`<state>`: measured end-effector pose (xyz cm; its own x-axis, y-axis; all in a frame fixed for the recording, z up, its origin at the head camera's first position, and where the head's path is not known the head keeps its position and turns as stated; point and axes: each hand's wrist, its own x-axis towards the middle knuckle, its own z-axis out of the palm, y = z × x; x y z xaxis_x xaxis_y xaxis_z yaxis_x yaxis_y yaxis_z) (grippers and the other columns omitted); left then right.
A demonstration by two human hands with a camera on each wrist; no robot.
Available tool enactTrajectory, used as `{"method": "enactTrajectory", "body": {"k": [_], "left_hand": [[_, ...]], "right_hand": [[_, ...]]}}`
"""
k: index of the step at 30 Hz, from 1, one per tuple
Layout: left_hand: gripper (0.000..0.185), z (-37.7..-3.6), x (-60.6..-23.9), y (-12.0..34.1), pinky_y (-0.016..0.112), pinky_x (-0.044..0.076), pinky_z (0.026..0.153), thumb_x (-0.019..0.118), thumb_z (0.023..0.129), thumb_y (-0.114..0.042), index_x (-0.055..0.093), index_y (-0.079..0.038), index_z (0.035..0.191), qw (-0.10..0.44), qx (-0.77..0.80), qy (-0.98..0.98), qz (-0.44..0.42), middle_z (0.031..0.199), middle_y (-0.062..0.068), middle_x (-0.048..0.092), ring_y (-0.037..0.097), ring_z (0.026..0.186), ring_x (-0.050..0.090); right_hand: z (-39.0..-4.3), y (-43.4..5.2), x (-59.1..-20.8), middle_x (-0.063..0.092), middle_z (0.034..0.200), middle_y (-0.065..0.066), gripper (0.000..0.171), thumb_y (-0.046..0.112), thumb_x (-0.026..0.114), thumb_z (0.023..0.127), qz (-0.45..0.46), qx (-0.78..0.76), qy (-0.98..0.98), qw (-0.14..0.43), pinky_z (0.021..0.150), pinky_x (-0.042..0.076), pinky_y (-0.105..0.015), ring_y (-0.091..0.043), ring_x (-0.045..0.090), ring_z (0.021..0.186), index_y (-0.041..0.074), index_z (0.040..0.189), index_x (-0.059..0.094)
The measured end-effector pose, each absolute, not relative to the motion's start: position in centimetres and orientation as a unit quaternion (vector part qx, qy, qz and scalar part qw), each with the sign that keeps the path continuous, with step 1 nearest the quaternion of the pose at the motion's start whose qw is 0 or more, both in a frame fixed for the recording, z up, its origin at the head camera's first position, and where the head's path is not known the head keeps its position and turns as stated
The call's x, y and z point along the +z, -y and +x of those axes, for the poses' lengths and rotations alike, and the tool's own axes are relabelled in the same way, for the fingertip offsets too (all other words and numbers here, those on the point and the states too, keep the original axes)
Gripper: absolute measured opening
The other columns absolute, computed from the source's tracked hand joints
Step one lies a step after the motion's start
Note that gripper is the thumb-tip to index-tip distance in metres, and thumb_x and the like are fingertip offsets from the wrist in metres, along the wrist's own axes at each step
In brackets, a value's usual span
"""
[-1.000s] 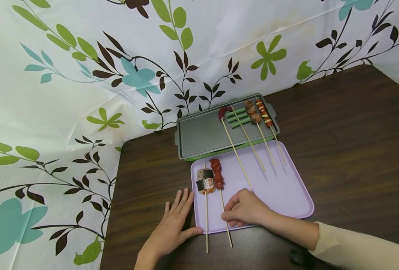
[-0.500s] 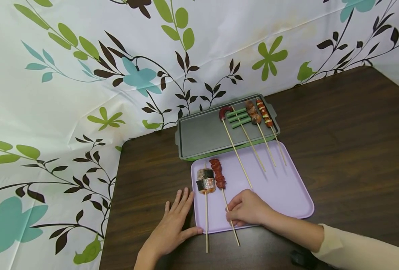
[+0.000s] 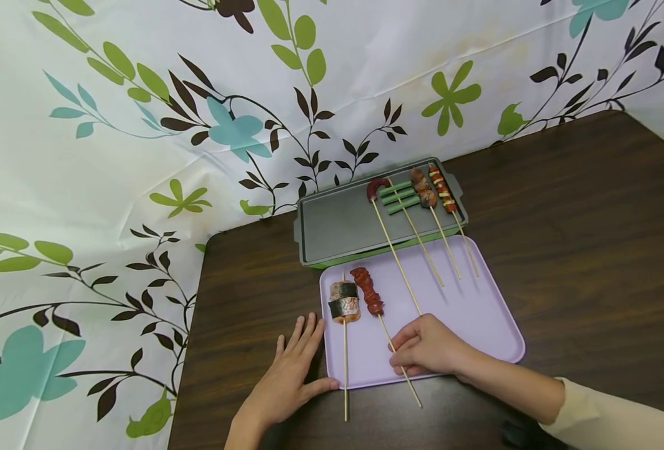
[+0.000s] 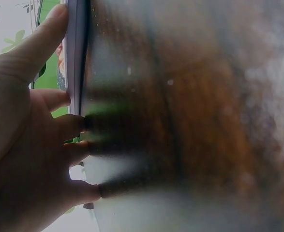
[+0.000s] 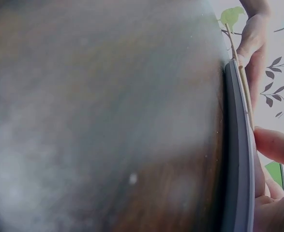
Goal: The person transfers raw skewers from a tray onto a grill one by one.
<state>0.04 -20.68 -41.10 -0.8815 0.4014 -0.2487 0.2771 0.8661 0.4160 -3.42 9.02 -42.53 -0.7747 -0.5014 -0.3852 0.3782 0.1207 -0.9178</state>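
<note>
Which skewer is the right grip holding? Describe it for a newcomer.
On the dark table, find the lilac tray in front of the gray pan. On the tray's left side, just right of the black-banded roll, is the ruffled red skewer. Unlike that roll, it slants, its stick pinched in the right grip.

The place looked like a home, but which room was hard to tell. A brown table stood by a leafy white cloth, up like a wall on the far and left sides. On the table were a purple tray, a grill pan and food on sticks.
</note>
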Motion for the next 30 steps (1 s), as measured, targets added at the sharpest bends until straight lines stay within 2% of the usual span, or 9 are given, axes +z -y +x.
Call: {"method": "enactTrajectory", "body": {"k": [18, 30], "left_hand": [[0.098, 0.1, -41.2, 20.7, 0.072, 0.007, 0.107, 0.058, 0.086, -0.065, 0.010, -0.023, 0.159, 0.162, 0.192, -0.950, 0.185, 0.163, 0.009, 0.005, 0.029, 0.149, -0.002], [0.099, 0.1, -41.3, 20.7, 0.071, 0.006, 0.107, 0.058, 0.085, -0.067, 0.010, -0.024, 0.159, 0.162, 0.192, -0.951, 0.180, 0.164, 0.007, 0.005, 0.029, 0.149, -0.002]], "right_hand": [[-2.4, -9.3, -41.4, 0.072, 0.080, -0.019, 0.022, -0.001, 0.074, 0.083, -0.071, -0.699, -0.626, 0.339, 0.060, 0.058, -0.032, -0.020, 0.071, 0.068, -0.015, 0.097, 0.066], [-3.5, -8.8, -38.0, 0.072, 0.081, -0.018, 0.023, -0.001, 0.074, 0.084, -0.122, -0.695, -0.620, 0.344, 0.060, 0.057, -0.029, -0.018, 0.070, 0.070, -0.015, 0.100, 0.066]]}}
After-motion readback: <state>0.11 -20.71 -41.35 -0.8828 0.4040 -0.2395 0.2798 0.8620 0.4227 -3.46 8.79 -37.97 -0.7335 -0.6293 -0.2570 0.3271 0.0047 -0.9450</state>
